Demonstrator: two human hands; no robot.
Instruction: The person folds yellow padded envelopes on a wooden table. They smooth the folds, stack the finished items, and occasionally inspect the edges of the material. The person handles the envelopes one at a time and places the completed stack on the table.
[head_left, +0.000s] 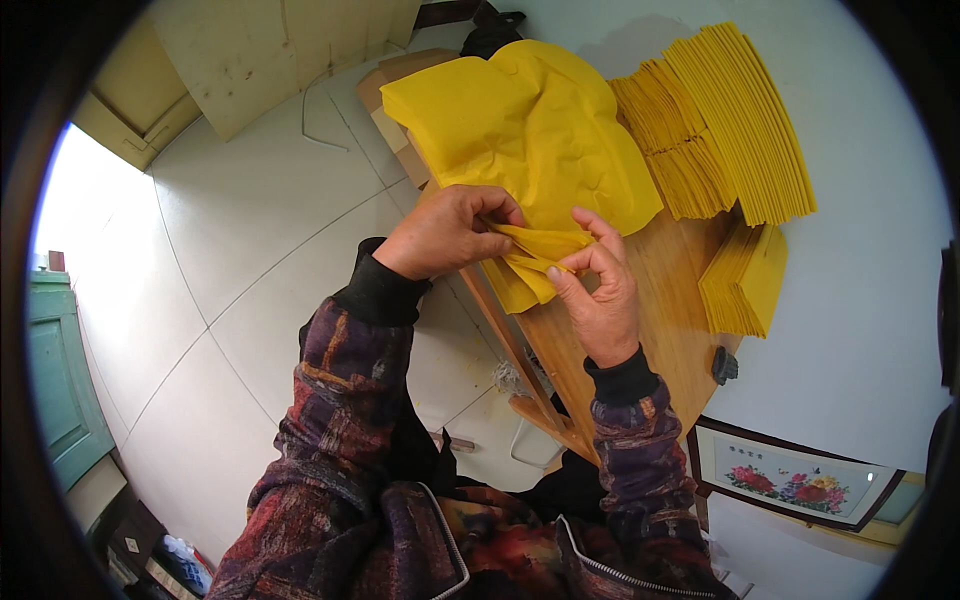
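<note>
A large yellow fabric piece [530,130] lies crumpled over the far part of the wooden table [665,320]. Its near edge is gathered into layered folds between my two hands. My left hand [450,232] pinches these folds from the left, fingers curled over and thumb beneath. From the right, my right hand [605,295] grips the same edge between thumb and index finger, its other fingers partly raised. A small pocket-like gap shows between the layers. Part of the fabric hangs past the table's left edge, below my left hand.
Against the wall stand a tall stack of folded yellow fabric [745,120], a second stack [675,140] and a smaller folded bundle [745,280]. A small dark object [725,365] sits by the table's right edge. A framed flower picture [790,480] is at lower right; cardboard [395,130] is behind.
</note>
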